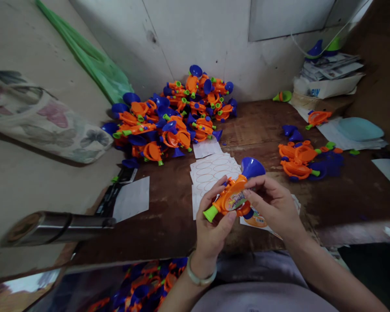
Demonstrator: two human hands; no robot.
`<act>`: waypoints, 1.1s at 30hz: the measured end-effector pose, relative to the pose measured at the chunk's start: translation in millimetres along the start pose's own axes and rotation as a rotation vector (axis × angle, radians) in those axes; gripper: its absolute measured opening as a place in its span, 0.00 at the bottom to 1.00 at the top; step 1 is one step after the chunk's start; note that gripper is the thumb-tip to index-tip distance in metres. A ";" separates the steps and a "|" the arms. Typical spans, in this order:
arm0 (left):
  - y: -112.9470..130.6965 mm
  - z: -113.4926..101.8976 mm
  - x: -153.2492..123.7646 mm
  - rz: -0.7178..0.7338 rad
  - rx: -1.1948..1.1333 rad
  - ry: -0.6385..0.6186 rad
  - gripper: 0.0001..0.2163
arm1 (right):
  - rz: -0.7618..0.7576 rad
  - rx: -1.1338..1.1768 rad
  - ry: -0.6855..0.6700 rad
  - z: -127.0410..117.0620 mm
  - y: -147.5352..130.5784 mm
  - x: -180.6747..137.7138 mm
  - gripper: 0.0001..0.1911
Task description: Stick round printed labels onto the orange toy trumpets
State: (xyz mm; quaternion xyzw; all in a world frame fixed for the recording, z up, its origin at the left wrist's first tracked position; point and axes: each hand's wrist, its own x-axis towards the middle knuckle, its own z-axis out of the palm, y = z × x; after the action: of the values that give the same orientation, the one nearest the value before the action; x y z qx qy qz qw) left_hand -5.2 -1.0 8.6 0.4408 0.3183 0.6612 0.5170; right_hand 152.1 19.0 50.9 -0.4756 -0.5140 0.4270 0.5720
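A toy trumpet [234,190], orange with a blue bell and a lime-green mouthpiece, is held over the front of the table. My left hand [214,221] is closed around its mouthpiece side, with the thumb along the lower edge. An oval printed sticker [235,200] lies on the trumpet's flat orange face. Closed at the bell side, my right hand [273,206] has its thumb and fingers on the trumpet by the sticker's right edge. Under the hands are sheets with oval outlines [211,169] and, partly hidden, a printed sticker sheet [258,220].
Many toy trumpets [175,125] are heaped at the back left, and more [146,286] lie below the table edge. A smaller group [297,160] sits on the right, near a light-blue lid [360,129]. A steel cylinder [61,227] juts in at the left.
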 end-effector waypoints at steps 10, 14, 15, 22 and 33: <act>-1.2 -0.1 -0.3 0.038 0.062 0.020 0.15 | -0.032 -0.005 -0.008 2.3 -3.2 0.8 0.02; -1.8 2.5 0.9 0.043 0.067 0.045 0.13 | -0.057 -0.040 -0.009 3.4 -2.1 -0.2 0.02; -1.7 3.1 1.0 0.042 0.066 0.051 0.12 | -0.065 -0.053 -0.009 3.9 -1.7 -0.5 0.02; -1.1 4.9 -3.3 0.092 0.064 0.068 0.11 | -0.202 -0.193 -0.016 6.0 -3.7 1.8 0.02; 2.6 6.9 -7.9 0.191 0.178 0.102 0.11 | -0.521 -0.653 0.138 -2.9 11.3 9.1 0.17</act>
State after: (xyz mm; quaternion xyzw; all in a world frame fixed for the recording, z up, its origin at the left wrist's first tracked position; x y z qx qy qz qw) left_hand 0.6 -9.6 11.6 0.4790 0.3581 0.6980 0.3938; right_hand 156.0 29.6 41.5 -0.5135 -0.6860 0.0500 0.5131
